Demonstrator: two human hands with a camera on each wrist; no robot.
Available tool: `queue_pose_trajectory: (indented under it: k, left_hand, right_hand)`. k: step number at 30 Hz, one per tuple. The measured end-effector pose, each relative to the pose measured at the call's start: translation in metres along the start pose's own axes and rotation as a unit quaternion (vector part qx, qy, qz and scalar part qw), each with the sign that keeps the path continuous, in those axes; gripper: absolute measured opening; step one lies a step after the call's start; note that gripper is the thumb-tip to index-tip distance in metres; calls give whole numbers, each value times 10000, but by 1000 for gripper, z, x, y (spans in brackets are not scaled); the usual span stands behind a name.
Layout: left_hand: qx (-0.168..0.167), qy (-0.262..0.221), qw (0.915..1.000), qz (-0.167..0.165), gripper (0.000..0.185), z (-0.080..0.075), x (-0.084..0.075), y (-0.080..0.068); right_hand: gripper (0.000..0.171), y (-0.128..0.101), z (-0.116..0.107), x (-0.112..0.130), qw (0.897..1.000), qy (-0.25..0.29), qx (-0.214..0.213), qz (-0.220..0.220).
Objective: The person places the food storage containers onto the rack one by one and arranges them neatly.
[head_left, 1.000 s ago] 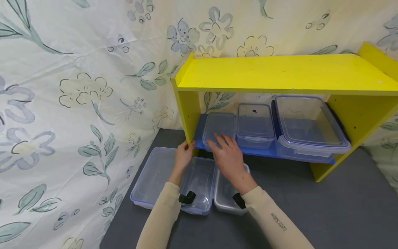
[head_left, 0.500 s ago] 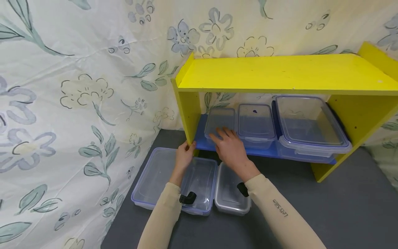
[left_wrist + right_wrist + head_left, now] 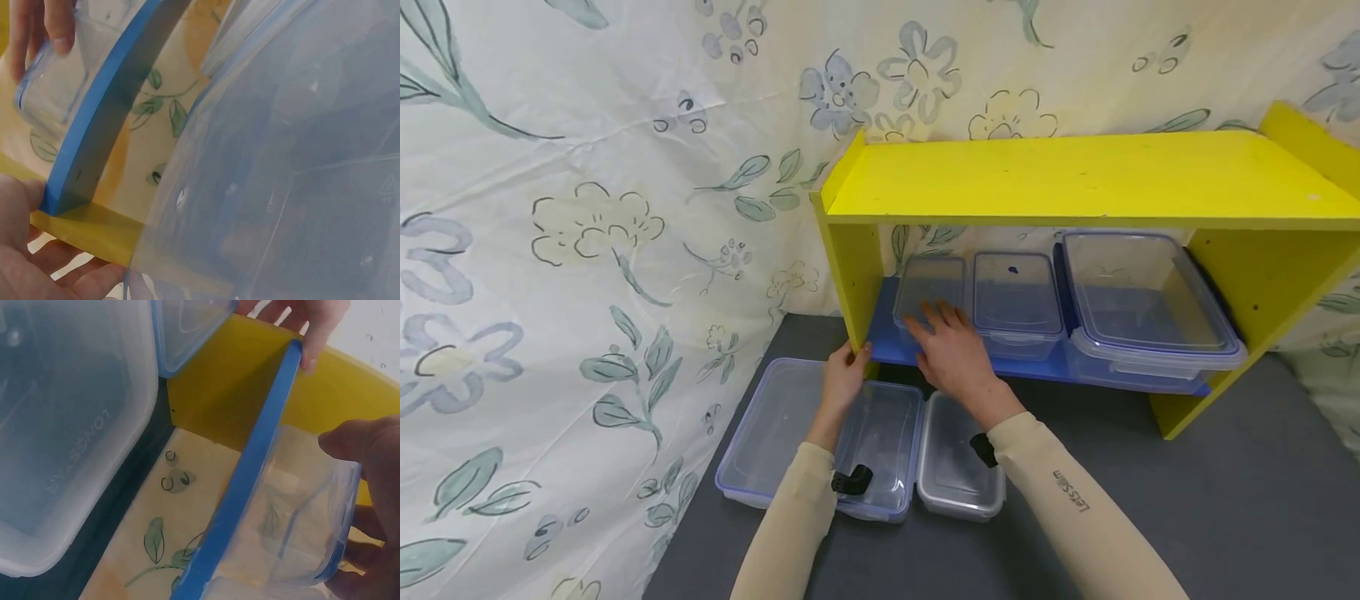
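My left hand (image 3: 841,387) grips the front edge of the yellow shelf unit's left side panel (image 3: 853,283), thumb by the end of the blue shelf board (image 3: 103,100). My right hand (image 3: 957,354) lies over a small clear food container (image 3: 931,283) at the left end of that board, its fingers spread on the lid. In the right wrist view, the thumb is at the front of this container (image 3: 294,519). A second lidded container (image 3: 1018,292) stands right beside it. Farther right on the board is a larger lidded one (image 3: 1150,292).
Below the shelf, on the dark tabletop (image 3: 1225,517), sit a wide clear container (image 3: 771,433), a middle one (image 3: 883,433) and a smaller one with a whitish rim (image 3: 955,467). Floral fabric (image 3: 625,150) hangs behind and at the left.
My right hand has pushed the small container farther back on the blue board, level with its neighbour. The left hand keeps its grip on the side panel.
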State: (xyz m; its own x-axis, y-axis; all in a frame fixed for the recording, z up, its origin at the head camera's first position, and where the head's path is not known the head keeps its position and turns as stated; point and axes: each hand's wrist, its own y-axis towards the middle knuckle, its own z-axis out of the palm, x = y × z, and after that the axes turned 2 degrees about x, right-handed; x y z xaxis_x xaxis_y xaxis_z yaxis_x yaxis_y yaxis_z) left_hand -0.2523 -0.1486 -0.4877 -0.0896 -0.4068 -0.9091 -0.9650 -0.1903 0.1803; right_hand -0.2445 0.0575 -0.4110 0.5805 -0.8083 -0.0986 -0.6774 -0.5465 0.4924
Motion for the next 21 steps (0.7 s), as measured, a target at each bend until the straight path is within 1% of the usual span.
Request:
queue_pose_trajectory:
  k: [4, 6, 10, 12, 13, 15, 17, 19, 20, 21]
  left_hand:
    - [-59, -137, 9999, -60, 25, 1, 4, -2]
    - [-81, -178, 9998, -80, 25, 1, 6, -4]
    - [-97, -127, 9998, -84, 26, 1, 6, -4]
    - [-98, -84, 9999, -76, 27, 2, 5, -3]
    - [-106, -82, 9999, -81, 26, 2, 5, -3]
    - [-102, -97, 9999, -47, 26, 3, 4, -2]
    - [-107, -79, 9999, 7, 25, 4, 3, -1]
    - [-103, -63, 9999, 63, 24, 4, 3, 1]
    - [-104, -41, 9999, 87, 24, 5, 3, 2]
    - [-107, -9, 9999, 103, 24, 5, 2, 2]
  right_hand:
    - [63, -9, 5, 5, 9986, 6, -511, -124]
    - [64, -14, 7, 7, 9962, 118, -843, -203]
    - [58, -22, 3, 8, 9892, 522, -1353, -210]
    - [52, -28, 1, 8, 9845, 868, -1524, -28]
    - [48, -32, -1, 9, 9814, 1051, -1602, 142]
    - [42, -38, -1, 10, 9710, 1480, -1801, 532]
    - [37, -45, -2, 12, 9574, 1910, -1964, 914]
    - [35, -50, -4, 13, 9477, 2194, -1984, 1196]
    - [34, -53, -4, 13, 9453, 2303, -1917, 1286]
    - [34, -56, -5, 12, 9455, 2359, -1790, 1358]
